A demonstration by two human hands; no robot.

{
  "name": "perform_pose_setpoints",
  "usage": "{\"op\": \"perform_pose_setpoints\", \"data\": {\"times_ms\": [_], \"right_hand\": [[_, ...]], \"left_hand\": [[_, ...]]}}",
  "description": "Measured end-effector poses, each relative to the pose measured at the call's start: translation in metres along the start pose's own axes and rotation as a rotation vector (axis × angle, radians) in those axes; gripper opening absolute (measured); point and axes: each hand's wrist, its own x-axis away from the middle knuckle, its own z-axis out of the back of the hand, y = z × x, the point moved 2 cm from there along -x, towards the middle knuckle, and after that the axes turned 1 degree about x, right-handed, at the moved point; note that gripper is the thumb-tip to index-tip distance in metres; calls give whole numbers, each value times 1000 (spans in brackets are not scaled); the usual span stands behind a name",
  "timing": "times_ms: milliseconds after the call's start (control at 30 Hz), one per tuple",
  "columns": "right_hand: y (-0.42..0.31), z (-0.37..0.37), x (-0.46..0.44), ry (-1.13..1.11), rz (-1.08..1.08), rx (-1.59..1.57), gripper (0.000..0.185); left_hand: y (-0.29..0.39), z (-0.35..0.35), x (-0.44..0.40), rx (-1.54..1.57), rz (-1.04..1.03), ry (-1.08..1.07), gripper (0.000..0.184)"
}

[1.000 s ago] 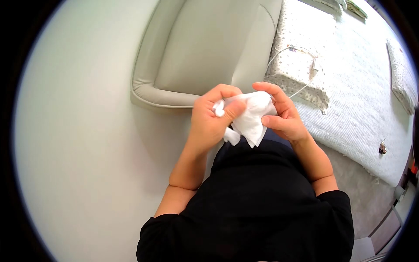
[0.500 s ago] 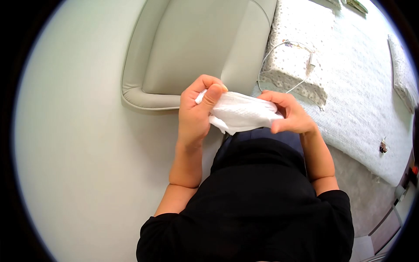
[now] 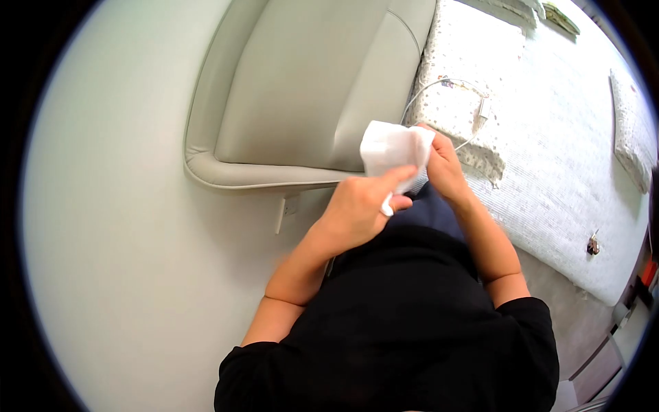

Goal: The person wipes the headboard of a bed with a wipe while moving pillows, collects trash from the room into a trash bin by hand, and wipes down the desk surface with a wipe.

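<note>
In front of my waist is a thin white tissue (image 3: pixel 390 147), crumpled and partly folded. My right hand (image 3: pixel 443 165) pinches its right edge, so it hangs spread out to the left of those fingers. My left hand (image 3: pixel 358 209) is just below, its index finger stretched across the lower part of the tissue. A small white end of it (image 3: pixel 387 204) shows between the left thumb and the curled fingers. Part of the left hand's hold is hidden behind the hand itself.
A grey padded headboard (image 3: pixel 295 89) stands ahead against the pale wall (image 3: pixel 117 206). To the right is a bed (image 3: pixel 549 172) with a patterned pillow (image 3: pixel 470 41), a white cable (image 3: pixel 484 106) and a small dark object (image 3: pixel 593 245). A wall socket (image 3: pixel 291 204) sits below the headboard.
My left hand has moved down and right, its index finger now extended over the tissue. My right hand has risen slightly, turning the tissue from stretched sideways to hanging upright.
</note>
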Motion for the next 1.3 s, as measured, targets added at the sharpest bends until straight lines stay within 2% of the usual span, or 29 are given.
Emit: {"op": "perform_pose_setpoints", "data": {"times_ms": [33,67,133,167,267,367,467,500,600,633,700,733,800,833,867,900,933,967,1033,1133,1233,1267,1300], "right_hand": [[3,1,5,30,-139,-263,20],[-6,-5,9,59,-282,-525,24],[12,6,6,9,-337,-688,29],[12,6,3,-14,-359,-774,32],[5,7,-4,-34,-301,-557,31],[9,6,-7,-217,-289,-370,31],[7,6,-5,-383,-310,-528,31],[17,12,-8,-410,-324,-474,31],[23,22,-10,-252,-312,-521,37],[21,24,-8,-157,-310,-533,47],[16,22,-7,-166,-191,-416,54],[13,21,-6,-172,-135,-358,58],[14,24,-11,-136,-236,-274,45],[21,31,-15,-83,-297,-234,38],[26,36,-20,-31,-359,-195,32],[25,40,-26,65,-327,-102,19],[28,44,-30,99,-242,30,20],[32,47,-33,132,-156,160,21],[37,50,-37,169,13,504,25],[56,30,-33,101,-109,300,27],[50,6,-25,-143,-297,-315,37],[44,0,-23,-211,-360,-503,39],[42,-4,-21,-201,-291,-405,43]], "left_hand": [[-5,-6,0,6,-75,-73,33],[-1,-9,2,-19,-26,-143,31],[2,-8,4,-52,-9,-118,29],[3,-5,4,-33,19,-6,31],[7,7,2,-120,107,287,38],[7,16,-11,-120,226,305,39],[-11,13,-19,-78,257,255,30],[-19,12,-20,-38,281,233,27],[-29,6,-25,78,325,262,18],[-32,4,-26,110,342,254,18],[-41,0,-28,213,373,164,20],[-43,-2,-31,433,443,127,21],[-47,-6,-39,872,561,49,26],[-57,-10,-40,1073,501,60,36],[-56,-9,-46,1144,501,119,41],[-50,-9,-52,1213,502,180,45],[-48,-9,-57,1281,503,243,50],[-48,-9,-59,1148,508,280,58],[-52,-9,-59,1040,504,279,58],[-58,-17,-61,873,459,307,59],[-62,-18,-64,775,433,409,57],[-62,-16,-64,850,465,430,58],[-62,-13,-65,926,496,454,58]]}}
